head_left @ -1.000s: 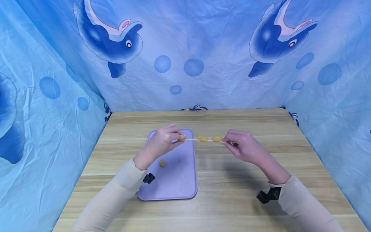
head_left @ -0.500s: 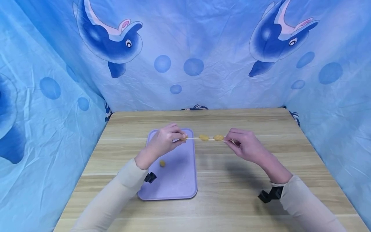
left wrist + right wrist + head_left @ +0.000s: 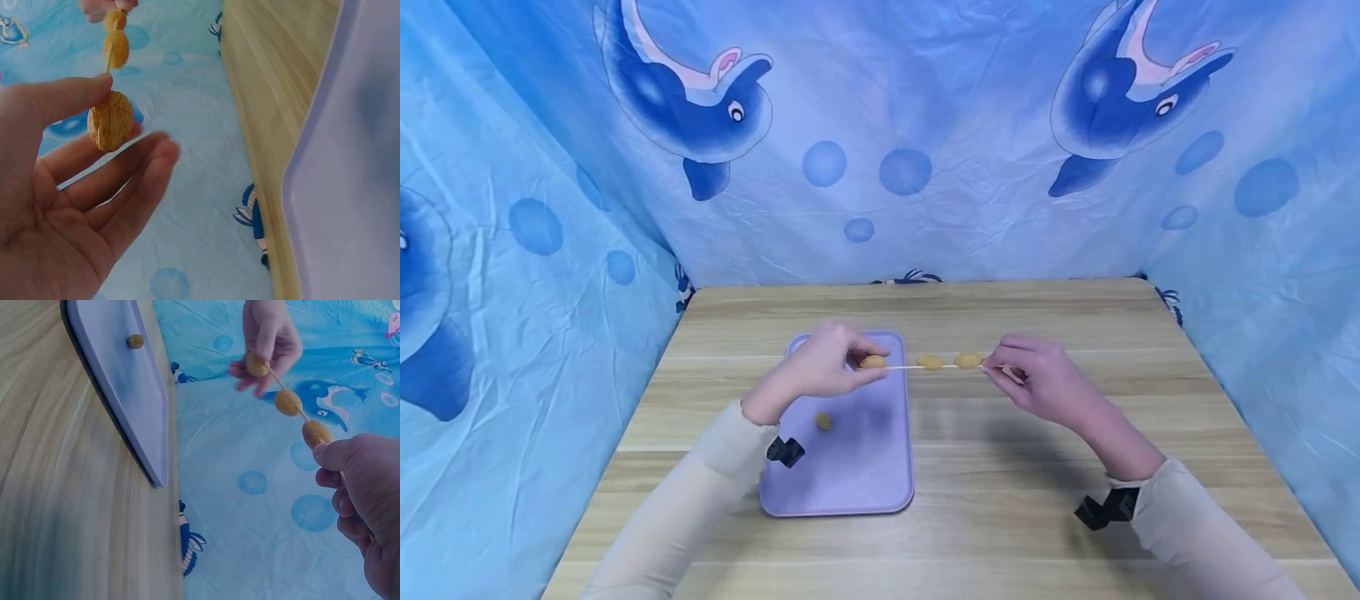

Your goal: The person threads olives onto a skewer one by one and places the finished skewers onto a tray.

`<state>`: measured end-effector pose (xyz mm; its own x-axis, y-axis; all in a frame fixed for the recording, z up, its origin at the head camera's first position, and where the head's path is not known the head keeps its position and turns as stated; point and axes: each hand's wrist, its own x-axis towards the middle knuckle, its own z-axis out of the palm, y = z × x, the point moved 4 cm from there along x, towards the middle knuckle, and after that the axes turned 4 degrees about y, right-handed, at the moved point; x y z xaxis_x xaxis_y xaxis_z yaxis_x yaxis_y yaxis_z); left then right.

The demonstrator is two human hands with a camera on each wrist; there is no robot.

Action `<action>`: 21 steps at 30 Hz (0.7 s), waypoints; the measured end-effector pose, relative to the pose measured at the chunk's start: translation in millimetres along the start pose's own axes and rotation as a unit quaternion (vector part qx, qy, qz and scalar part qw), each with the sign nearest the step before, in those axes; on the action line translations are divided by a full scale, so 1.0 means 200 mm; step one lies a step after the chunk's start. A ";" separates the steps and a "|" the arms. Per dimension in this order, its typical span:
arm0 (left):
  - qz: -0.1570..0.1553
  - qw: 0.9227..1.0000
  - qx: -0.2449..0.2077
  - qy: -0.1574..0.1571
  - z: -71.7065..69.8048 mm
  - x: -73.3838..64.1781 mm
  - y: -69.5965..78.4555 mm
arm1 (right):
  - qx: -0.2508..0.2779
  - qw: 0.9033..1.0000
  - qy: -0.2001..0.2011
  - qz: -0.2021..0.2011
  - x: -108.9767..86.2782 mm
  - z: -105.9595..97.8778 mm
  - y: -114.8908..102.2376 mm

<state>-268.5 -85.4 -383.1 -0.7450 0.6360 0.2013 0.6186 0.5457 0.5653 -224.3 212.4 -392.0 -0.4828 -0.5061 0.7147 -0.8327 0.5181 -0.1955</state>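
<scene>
A thin wooden skewer (image 3: 904, 367) is held level above the table, carrying three oval, wrinkled golden-brown pieces. My right hand (image 3: 1037, 377) pinches its right end, close beside the nearest piece (image 3: 317, 433). The middle piece (image 3: 931, 362) sits a short gap further along. At the left end, the third piece (image 3: 111, 122) shows between the thumb and fingers of my left hand (image 3: 823, 362). In the left wrist view the thumb tip lies at the skewer just above that piece, and the other fingers are extended loosely behind it.
Below my left hand a lavender tray (image 3: 865, 475) lies on the wood-grain table (image 3: 1000, 533), with one loose golden-brown piece (image 3: 823, 422) on it. Blue dolphin-print cloth (image 3: 865, 100) hangs behind and at both sides. Black wrist cameras sit under both cuffs.
My left fingers have spread from a close pinch over the end piece, which now shows more fully. The skewer and right hand have shifted slightly right in the head view.
</scene>
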 end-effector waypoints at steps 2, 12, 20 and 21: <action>-0.007 0.999 -0.030 -0.019 0.00 0.00 -0.02 | -0.004 1.000 -0.001 -0.003 0.00 0.00 0.00; 0.010 0.999 -0.052 0.006 -0.02 -0.01 -0.03 | -0.001 1.000 -0.007 -0.009 0.01 0.00 0.00; 0.031 0.998 -0.043 0.032 -0.03 -0.02 0.00 | 0.011 1.000 0.007 -0.014 0.01 -0.02 0.01; 0.033 0.998 -0.042 0.032 -0.04 -0.02 0.00 | 0.014 1.000 0.009 -0.016 0.01 -0.03 0.01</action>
<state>-267.0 -91.4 -377.7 -0.7190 0.6316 0.2901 0.6463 0.4541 0.6132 -225.3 216.2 -387.5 -0.4513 -0.5090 0.7330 -0.8548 0.4824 -0.1914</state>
